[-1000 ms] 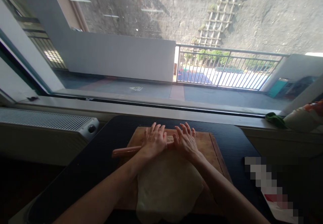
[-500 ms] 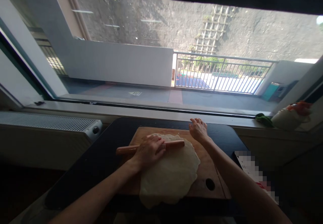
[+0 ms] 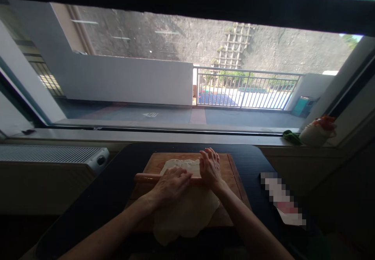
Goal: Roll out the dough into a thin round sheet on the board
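A wooden rolling pin [image 3: 147, 178] lies across a wide, thin sheet of pale dough [image 3: 189, 211]. My left hand [image 3: 173, 183] is over the middle of the pin, its fingers curled down on it. At the pin's right end my right hand [image 3: 210, 167] rests its palm, with the fingers stretched forward and slightly apart. The dough is spread on a wooden cutting board [image 3: 229, 170], and its near edge hangs past the board's front edge. Both hands hide parts of the pin and dough.
The board sits on a dark table [image 3: 108, 191]. A blurred-out flat item [image 3: 283, 199] lies at the table's right. Behind are a windowsill [image 3: 164, 138] and a window; a white pot [image 3: 315, 135] stands on the sill. A radiator [image 3: 52, 154] is at left.
My right hand has come down and left onto the pin's right end from above the board. The board has turned slightly, and the camera view has shifted upward and right.
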Demonstrator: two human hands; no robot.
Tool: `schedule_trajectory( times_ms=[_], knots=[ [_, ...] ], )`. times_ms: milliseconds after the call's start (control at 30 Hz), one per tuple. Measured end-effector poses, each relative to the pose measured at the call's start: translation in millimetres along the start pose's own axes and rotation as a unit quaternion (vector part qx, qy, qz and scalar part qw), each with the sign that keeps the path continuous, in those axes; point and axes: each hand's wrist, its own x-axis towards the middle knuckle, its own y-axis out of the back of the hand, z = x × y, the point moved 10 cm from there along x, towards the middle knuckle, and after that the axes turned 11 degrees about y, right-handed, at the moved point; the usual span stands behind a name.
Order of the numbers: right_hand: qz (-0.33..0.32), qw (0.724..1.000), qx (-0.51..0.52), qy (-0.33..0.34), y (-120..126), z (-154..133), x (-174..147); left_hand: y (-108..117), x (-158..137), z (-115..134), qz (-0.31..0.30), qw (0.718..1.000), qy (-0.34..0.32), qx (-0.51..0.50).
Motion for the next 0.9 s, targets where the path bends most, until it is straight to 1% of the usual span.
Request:
schedule_trajectory(
  times_ms=[100,167,233,300,367,433,500,533,667,733,800,900],
  knots=[
    [0.010,1.000,-0.014,-0.007,-1,7,11,-13,14,-12,0.005,0.999,0.041,0.025],
    [0.006,0.999,-0.026,-0.022,-2,15,26,-21,33,-23,0.009,0.995,0.092,0.042],
    [-0.001,0.999,-0.039,-0.034,-2,20,37,-29,49,-37,-0.005,0.987,0.151,0.052],
    [-0.005,0.999,-0.044,-0.018,-3,14,38,-36,57,-46,-0.022,0.980,0.188,0.054],
    [-0.011,0.999,-0.035,0.017,-6,2,28,-38,55,-46,-0.021,0.980,0.189,0.055],
    [-0.021,0.999,-0.019,0.023,-11,-3,14,-36,50,-42,-0.001,0.984,0.171,0.055],
    [-0.031,0.999,-0.008,-0.008,-16,4,7,-35,50,-41,0.009,0.985,0.165,0.054],
    [-0.034,0.999,-0.007,-0.028,-18,10,9,-35,54,-44,0.006,0.983,0.173,0.054],
    [-0.054,0.995,-0.015,-0.084,-29,34,34,-39,83,-60,-0.020,0.973,0.222,0.058],
    [-0.065,0.993,-0.014,-0.099,-33,40,39,-39,88,-61,-0.022,0.972,0.227,0.058],
    [-0.072,0.993,-0.006,-0.090,-36,37,31,-40,80,-58,-0.015,0.974,0.218,0.055],
    [-0.069,0.996,0.007,-0.054,-35,25,12,-39,61,-47,0.013,0.982,0.183,0.049]
  ],
)
